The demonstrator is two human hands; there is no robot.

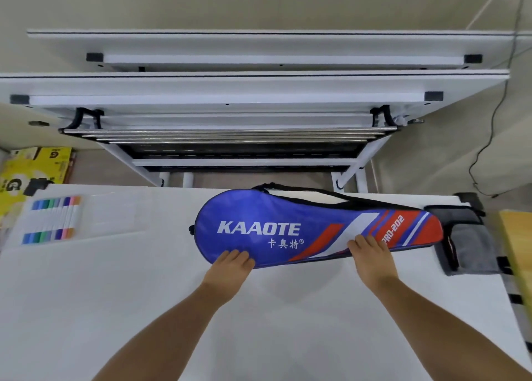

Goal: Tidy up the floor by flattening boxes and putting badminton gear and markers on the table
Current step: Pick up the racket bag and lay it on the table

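Blue racket bag [302,231] lies flat on the white table [144,294], contents hidden; left hand [230,268] and right hand [371,256] rest spread-fingered on its near edge. Marker case [54,219] sits far left, full of colours.

blue kaaote racket bag [288,231] lies flat on white table [144,294]; marker set [53,220] far left
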